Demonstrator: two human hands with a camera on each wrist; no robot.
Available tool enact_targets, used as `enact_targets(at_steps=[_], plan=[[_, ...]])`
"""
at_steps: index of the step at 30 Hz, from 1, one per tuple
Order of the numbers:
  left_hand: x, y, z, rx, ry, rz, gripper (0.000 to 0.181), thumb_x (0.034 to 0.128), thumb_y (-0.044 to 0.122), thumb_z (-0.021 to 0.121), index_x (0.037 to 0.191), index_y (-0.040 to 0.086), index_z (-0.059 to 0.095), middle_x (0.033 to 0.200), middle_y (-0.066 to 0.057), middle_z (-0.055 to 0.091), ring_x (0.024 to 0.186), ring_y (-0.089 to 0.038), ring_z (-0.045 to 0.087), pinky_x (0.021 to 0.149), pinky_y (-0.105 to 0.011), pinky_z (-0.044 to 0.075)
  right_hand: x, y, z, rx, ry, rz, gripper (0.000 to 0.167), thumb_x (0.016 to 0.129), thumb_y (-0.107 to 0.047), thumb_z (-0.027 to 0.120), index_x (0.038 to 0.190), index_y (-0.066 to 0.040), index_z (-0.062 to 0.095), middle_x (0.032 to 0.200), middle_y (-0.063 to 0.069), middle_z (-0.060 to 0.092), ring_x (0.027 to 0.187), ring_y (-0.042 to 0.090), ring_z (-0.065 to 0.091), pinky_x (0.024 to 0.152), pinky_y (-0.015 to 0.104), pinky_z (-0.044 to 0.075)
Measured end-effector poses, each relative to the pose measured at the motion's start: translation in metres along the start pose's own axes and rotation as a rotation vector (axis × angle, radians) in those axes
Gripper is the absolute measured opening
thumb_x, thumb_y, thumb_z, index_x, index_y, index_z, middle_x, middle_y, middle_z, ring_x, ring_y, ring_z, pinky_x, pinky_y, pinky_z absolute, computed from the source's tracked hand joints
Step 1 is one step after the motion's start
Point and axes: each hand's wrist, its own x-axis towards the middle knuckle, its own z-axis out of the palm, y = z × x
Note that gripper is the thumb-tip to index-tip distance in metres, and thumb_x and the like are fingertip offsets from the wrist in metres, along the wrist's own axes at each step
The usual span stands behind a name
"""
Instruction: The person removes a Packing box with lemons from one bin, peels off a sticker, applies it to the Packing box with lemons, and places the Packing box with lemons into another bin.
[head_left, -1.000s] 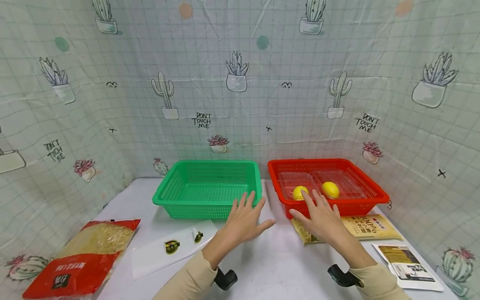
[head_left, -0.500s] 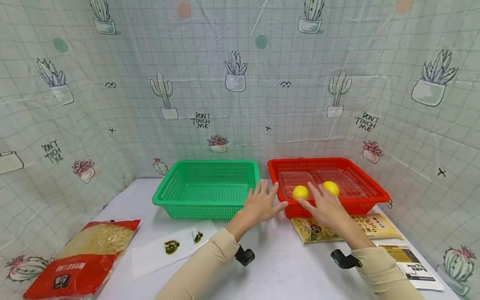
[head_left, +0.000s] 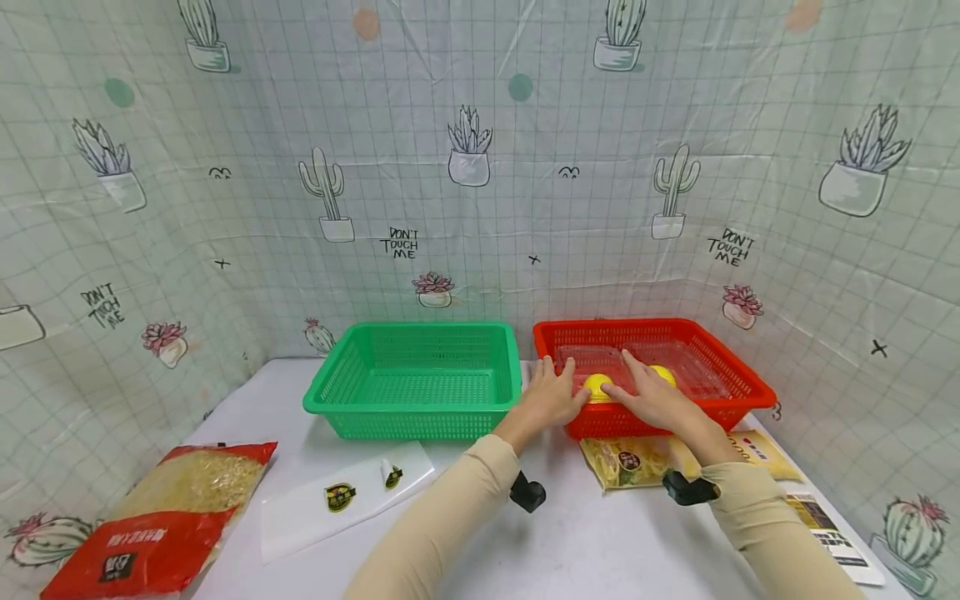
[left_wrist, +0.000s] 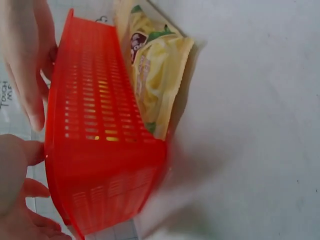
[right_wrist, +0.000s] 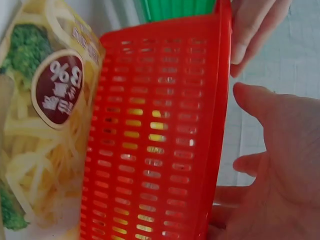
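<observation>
The red basket (head_left: 592, 423) holds a clear plastic container (head_left: 592, 358) and two round yellow objects, one yellow ball (head_left: 597, 386) near the front and another yellow ball (head_left: 664, 374) partly behind my right hand. Over the basket's front left corner, my left hand (head_left: 546, 402) has its fingers spread. My right hand (head_left: 657, 402) reaches above the front rim, thumb pointing toward the nearer ball. Both wrist views show the hands beside the rim, with the left hand (left_wrist: 15, 175) and right hand (right_wrist: 285, 145) gripping nothing visible. Whether fingertips touch anything inside cannot be seen.
A green basket (head_left: 412, 421) stands to the left. A yellow pasta bag (head_left: 626, 461) lies before the red basket, and a white-and-brown pouch (head_left: 828, 533) at right. A red-ended noodle bag (head_left: 161, 517) and a flat white bag (head_left: 337, 504) lie at left.
My left hand has moved right, from before the green basket to the red basket's corner. My right hand has shifted slightly up and right. The baskets stay put.
</observation>
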Motion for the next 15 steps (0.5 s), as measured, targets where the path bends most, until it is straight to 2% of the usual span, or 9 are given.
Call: enact_targets(at_steps=[5, 10, 15], plan=[[0.007, 0.011, 0.003, 0.045, 0.053, 0.015, 0.056, 0.1021, 0.035, 0.049, 0.149, 0.007, 0.041, 0.158, -0.023, 0.028, 0.149, -0.037, 0.026, 0.12, -0.039, 0.029, 0.009, 0.007, -0.004, 0.001, -0.022, -0.024, 0.09, 0.097, -0.048, 0.054, 0.152, 0.01, 0.014, 0.154, 0.037, 0.021, 0.139, 0.055, 0.027, 0.11, 0.067, 0.028], [0.014, 0.025, 0.004, 0.047, 0.079, 0.033, 0.06, 0.0982, 0.033, 0.059, 0.149, 0.008, 0.041, 0.157, -0.021, 0.033, 0.146, -0.034, 0.034, 0.112, -0.037, 0.042, 0.017, 0.015, -0.007, -0.007, -0.048, 0.016, 0.091, 0.096, -0.048, 0.056, 0.153, 0.009, 0.014, 0.153, 0.038, 0.023, 0.136, 0.056, 0.033, 0.108, 0.067, 0.031], [0.018, 0.036, 0.007, 0.047, 0.053, -0.043, 0.063, 0.0958, 0.035, 0.062, 0.15, 0.012, 0.04, 0.154, -0.018, 0.039, 0.137, -0.038, 0.046, 0.104, -0.038, 0.049, 0.024, 0.022, -0.006, -0.013, -0.087, 0.048, 0.092, 0.095, -0.054, 0.055, 0.154, 0.004, 0.015, 0.153, 0.037, 0.024, 0.136, 0.055, 0.033, 0.108, 0.068, 0.031]])
